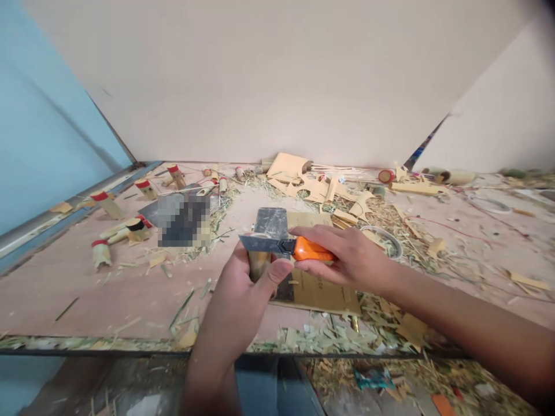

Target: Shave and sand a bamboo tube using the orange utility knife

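My right hand (347, 254) is closed around the orange handle of a utility knife (312, 249). The blade points left and lies across the upper end of a short bamboo tube (259, 266), seeming to touch its rim. My left hand (238, 300) grips this tube from the near side, its thumb below the blade. Beyond and under the hands lies a dark, dusty flat slab (272, 218), partly hidden. A brown printed sheet (332, 294) is spread beside it, half covered by my right hand.
Bamboo tubes with red ends (106, 205) stand and lie at the left, near a dark flat object (167, 205) partly pixelated. Cut yellow foam-like scraps (314, 188) and a white tape roll (385, 240) are at the right. Shavings (321, 341) litter the table's front edge.
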A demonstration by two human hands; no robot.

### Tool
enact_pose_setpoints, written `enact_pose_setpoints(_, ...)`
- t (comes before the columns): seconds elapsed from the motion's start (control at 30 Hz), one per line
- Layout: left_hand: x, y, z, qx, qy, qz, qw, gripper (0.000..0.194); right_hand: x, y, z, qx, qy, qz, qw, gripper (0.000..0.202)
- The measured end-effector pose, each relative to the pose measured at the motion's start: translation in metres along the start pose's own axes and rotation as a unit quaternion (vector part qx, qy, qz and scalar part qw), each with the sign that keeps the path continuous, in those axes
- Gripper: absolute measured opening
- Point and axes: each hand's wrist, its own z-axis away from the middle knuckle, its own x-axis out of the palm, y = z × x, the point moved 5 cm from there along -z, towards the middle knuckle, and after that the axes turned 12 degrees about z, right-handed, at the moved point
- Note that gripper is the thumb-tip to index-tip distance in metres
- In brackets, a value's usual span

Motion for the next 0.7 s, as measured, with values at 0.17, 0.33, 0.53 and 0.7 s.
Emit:
enact_pose_setpoints(0.17, 0.0, 0.009, 0.001, 0.017, -0.019, -0.015, 1.0, 0.042, 0.0, -0.005, -0.001, -0.038, -0.038, -0.014, 0.998, 0.056)
enact_pose_setpoints(0.33, -0.001, 0.019, 0.001, 0.057, 0.023, -0.067, 0.996, 0.032, 0.001, -0.006, 0.001, -0.046, -0.02, 0.045, 0.998, 0.057)
enact_pose_setpoints(0.53, -0.002, 0.019, -0.001, 0.061, 0.082, -0.141, 0.985, 0.035, 0.0, -0.012, 0.004, -0.04, 0.009, 0.128, 0.991, 0.054)
enact_pose_setpoints(0.7, -0.001, 0.022, 0.002, 0.074, 0.136, -0.17, 0.973, 0.047, 0.006, -0.014, 0.002, 0.111, -0.019, 0.061, 0.992, 0.056)
